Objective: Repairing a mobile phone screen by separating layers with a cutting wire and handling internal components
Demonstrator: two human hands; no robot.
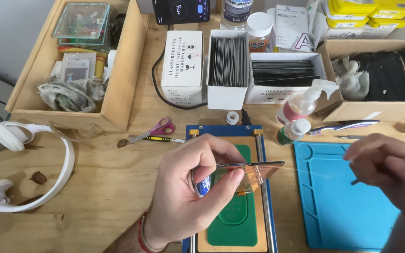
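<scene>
My left hand (188, 187) pinches a thin glass screen panel (254, 171) by its edge, holding it edge-on above the green pad (233, 215) of the blue-framed machine (226, 131). A small round spool (201, 185) sits in the same grip. My right hand (390, 171), fingers closed, holds a thin dark tool (354, 182) over the blue mat (338, 206). Pink scissors (153, 132) and white headphones (24, 164) lie on the worktop (108, 178).

We see a blue mat (338, 211), green pad (233, 220), white headphones (10, 164), pink-handled scissors (153, 131), yellow boxes (366, 11), and a red wristband (142, 234).
</scene>
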